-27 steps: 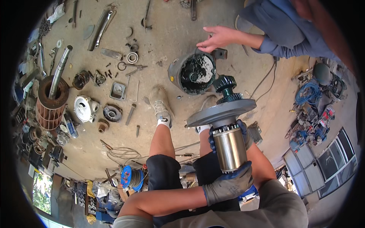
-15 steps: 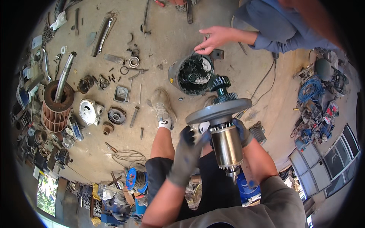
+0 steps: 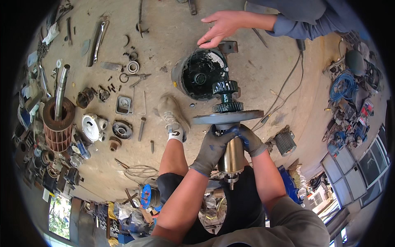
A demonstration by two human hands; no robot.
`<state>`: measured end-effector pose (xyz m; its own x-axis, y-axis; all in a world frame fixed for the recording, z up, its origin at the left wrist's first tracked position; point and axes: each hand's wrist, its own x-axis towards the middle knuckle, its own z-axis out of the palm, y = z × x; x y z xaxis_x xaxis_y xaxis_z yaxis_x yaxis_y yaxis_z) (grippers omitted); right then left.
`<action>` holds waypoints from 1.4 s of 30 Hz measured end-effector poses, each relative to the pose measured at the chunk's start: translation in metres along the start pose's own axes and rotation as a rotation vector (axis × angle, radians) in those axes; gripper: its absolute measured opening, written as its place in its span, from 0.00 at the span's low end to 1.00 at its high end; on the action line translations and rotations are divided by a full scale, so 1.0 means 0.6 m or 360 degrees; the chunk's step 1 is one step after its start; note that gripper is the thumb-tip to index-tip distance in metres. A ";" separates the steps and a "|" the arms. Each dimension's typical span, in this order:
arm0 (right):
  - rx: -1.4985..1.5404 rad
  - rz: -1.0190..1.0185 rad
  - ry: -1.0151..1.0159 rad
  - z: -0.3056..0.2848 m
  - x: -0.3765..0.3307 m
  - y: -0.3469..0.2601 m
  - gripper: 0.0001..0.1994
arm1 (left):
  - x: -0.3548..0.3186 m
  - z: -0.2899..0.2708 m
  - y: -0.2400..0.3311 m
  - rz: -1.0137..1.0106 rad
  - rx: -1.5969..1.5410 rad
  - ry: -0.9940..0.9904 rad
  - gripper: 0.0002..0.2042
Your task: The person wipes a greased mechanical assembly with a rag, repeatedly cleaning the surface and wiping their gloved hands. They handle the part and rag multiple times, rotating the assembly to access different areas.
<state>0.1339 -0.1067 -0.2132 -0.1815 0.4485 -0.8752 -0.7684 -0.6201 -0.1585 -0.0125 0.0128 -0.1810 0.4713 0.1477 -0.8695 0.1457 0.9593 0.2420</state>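
Cylinder (image 3: 231, 159), one, metal, in left hand (image 3: 211, 149) and right hand (image 3: 252, 140), both gloved, fingers grasping it just under one disc (image 3: 228, 117). Two gears (image 3: 225, 87) beyond, near one round pot (image 3: 177, 74). Farthest, one co-worker's bare hand (image 3: 224, 25), thumb spread.

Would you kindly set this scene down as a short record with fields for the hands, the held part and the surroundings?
Left hand: gloved, gripping the shaft assembly just below its disc
Right hand: gloved, gripping the assembly's other side
Held part: bright metal cylinder, grey disc, dark gears at the far end
Near the gears: open drum-shaped housing
Co-worker's hand: bare, at the housing's far rim; contact unclear
Floor, left: wrench, bearing ring, rusty slotted cylinder
Floor, right: grey finned part
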 end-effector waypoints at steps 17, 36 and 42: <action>0.0389 -0.0410 0.0158 0.038 -0.032 0.101 0.28 | -0.038 -0.038 0.004 0.0267 0.0524 -0.0061 0.24; 0.0222 -0.0278 0.0093 0.059 0.000 0.072 0.25 | -0.021 -0.044 -0.011 0.0135 0.0445 0.0120 0.24; 0.0193 -0.0312 0.0172 0.069 0.000 0.074 0.23 | -0.023 -0.044 -0.002 -0.0020 0.0444 0.0117 0.25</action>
<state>0.0745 -0.1076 -0.2016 0.0399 0.4769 -0.8781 -0.8516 -0.4435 -0.2795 -0.0425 0.0159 -0.1807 0.4051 0.1628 -0.8997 0.3899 0.8593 0.3311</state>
